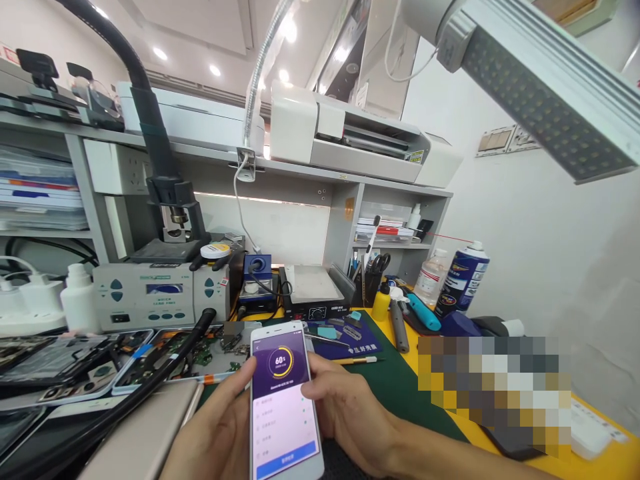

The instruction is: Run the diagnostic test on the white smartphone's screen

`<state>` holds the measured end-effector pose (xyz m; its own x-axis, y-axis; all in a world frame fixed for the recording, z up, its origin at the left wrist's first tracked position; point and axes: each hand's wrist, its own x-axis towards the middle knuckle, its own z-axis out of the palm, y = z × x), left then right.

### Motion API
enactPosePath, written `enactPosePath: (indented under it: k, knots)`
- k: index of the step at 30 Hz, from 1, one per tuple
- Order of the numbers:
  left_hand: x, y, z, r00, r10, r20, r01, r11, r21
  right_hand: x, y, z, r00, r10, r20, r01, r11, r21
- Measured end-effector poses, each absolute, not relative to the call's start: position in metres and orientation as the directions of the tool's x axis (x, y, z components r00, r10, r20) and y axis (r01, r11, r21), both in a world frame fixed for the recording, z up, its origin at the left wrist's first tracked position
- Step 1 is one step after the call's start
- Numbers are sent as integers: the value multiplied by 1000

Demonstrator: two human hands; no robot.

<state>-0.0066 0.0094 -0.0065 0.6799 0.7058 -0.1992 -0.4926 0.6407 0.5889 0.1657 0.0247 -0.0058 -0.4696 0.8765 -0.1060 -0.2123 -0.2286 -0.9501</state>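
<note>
Centrally, both hands (left hand (220,427), right hand (345,410)) clasp the phone's (284,400) edges.

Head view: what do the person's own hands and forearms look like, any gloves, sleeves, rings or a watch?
Both are bare. The left hand and right hand wear no gloves, and no rings show on the visible fingers. The right forearm is uncovered, with no sleeve, watch or strap in view. The left wrist is cut off by the frame.

The phone's (284,400) lower end was cut off by the near edge; both palms hid its back. A pixelated block (493,387) masked the near-right bench.
</note>
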Motion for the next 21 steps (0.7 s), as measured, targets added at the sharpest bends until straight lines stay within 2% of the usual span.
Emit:
enactPosePath:
  k: [11,21]
  knots:
    - [-6,6,0,695,703,-154,-465,601,650,167,26,-5,-494,864,-98,-225,-236,-945]
    - [-3,5,3,651,725,-225,-439,601,668,166,26,-2,-487,865,-121,-215,-253,-943]
